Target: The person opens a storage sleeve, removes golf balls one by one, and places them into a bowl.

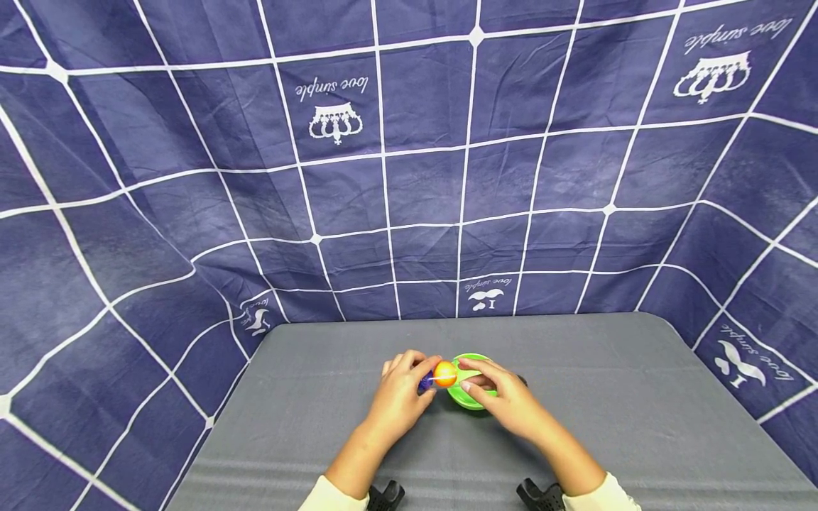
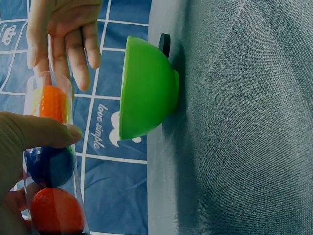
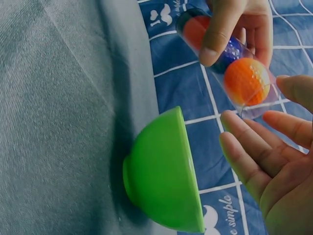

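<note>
My left hand (image 1: pixel 402 390) grips a clear plastic tube (image 3: pixel 257 110), thumb across its side in the left wrist view. Three dimpled balls that look like golf balls are lined up inside. An orange-yellow ball (image 3: pixel 247 82) is nearest the end facing my right hand, a dark blue ball (image 2: pixel 50 166) sits in the middle, and a red ball (image 2: pixel 57 210) lies at the far end. My right hand (image 1: pixel 505 397) has its fingers spread and palm turned up close to the tube's end, holding nothing. Below both hands stands a green bowl (image 3: pixel 161 171); its inside is partly hidden.
Grey cloth covers the table (image 1: pixel 307 411). A small black object (image 2: pixel 165 45) lies beside the bowl, mostly behind my right hand in the head view. Blue curtains (image 1: pixel 422 184) with white grid lines enclose the table at the back and sides.
</note>
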Demonstrator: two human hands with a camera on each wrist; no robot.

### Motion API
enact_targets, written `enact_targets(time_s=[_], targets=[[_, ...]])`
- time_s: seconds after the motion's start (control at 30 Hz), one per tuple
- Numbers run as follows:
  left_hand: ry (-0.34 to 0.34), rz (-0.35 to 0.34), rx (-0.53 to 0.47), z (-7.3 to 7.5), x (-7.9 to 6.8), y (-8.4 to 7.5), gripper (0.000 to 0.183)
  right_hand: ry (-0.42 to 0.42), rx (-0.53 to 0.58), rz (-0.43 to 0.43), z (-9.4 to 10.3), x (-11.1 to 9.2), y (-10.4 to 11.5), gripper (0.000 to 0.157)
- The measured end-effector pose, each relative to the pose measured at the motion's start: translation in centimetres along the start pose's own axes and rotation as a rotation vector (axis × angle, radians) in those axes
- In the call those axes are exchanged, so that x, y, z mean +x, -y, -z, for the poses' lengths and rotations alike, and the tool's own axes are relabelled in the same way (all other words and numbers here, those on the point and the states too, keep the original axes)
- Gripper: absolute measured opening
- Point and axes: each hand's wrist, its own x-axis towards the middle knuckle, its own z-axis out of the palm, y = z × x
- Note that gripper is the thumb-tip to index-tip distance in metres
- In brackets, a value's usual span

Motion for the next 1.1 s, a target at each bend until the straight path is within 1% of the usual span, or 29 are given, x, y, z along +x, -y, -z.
enact_targets(time_s=[0.13, 0.23, 0.37, 0.57, 0.7, 0.8, 1.0, 1.1], targets=[[-0.023, -0.034, 0.039, 0.0, 0.0, 0.0, 0.054, -0.007, 0.047, -0.001, -0.4, 0.1, 0.0, 0.044], [-0.033, -0.060, 0.080, 0.0, 0.1, -0.2, 0.054, -0.004, 0.083, -0.018, -0.6, 0.2, 0.1, 0.045], [-0.033, -0.077, 0.118, 0.2, 0.1, -0.4, 0.054, 0.002, 0.152, -0.069, -0.8, 0.3, 0.1, 0.046], [-0.004, -0.083, 0.143, 0.6, 0.3, -0.8, 0.057, 0.024, 0.257, -0.150, -1.0, 0.1, -0.1, 0.050], [-0.003, -0.095, 0.165, 0.6, 0.2, -0.7, 0.056, 0.046, 0.292, -0.167, -1.1, 0.1, -0.3, 0.052], [-0.009, -0.108, 0.174, 0.5, 0.2, -0.6, 0.057, 0.058, 0.311, -0.170, -1.1, 0.1, -0.5, 0.050], [0.008, -0.095, 0.168, 0.6, 0.1, -0.6, 0.058, 0.060, 0.314, -0.197, -1.2, 0.0, -0.8, 0.046], [0.005, -0.089, 0.158, 0.5, 0.0, -0.6, 0.058, 0.062, 0.315, -0.201, -1.2, -0.1, -0.9, 0.046]])
